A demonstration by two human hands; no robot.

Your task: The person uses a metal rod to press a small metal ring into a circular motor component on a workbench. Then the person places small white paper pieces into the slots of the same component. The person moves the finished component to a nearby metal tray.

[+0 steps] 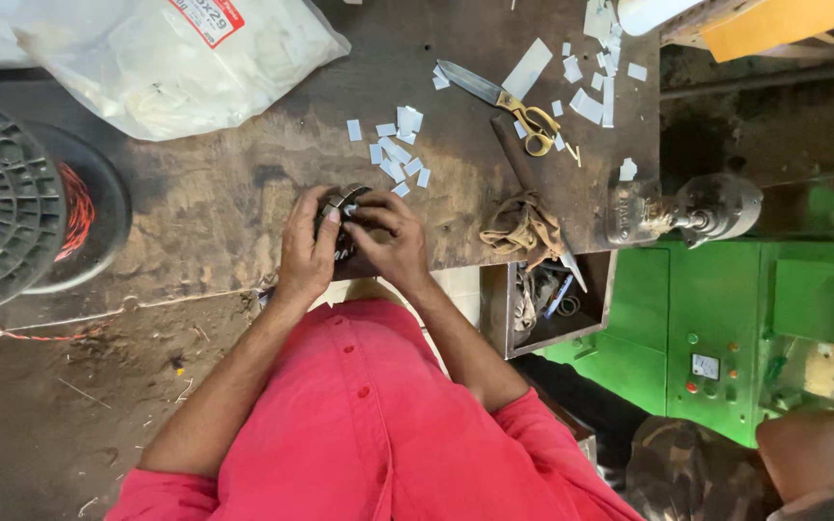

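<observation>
My left hand (307,246) and my right hand (390,239) both close around a small dark round metal part (347,199) with slots, held at the near edge of a worn wooden workbench (214,203). A white paper slip sits between my fingertips at the part's top. Several small cut white paper pieces (396,150) lie just beyond my hands. Most of the metal part is hidden by my fingers.
Yellow-handled scissors (504,101) and a rag (523,230) lie to the right, beside an open drawer (557,299) of tools. A plastic bag (180,58) lies at back left, a black spool with orange wire (12,207) at left, a green machine (716,328) at right.
</observation>
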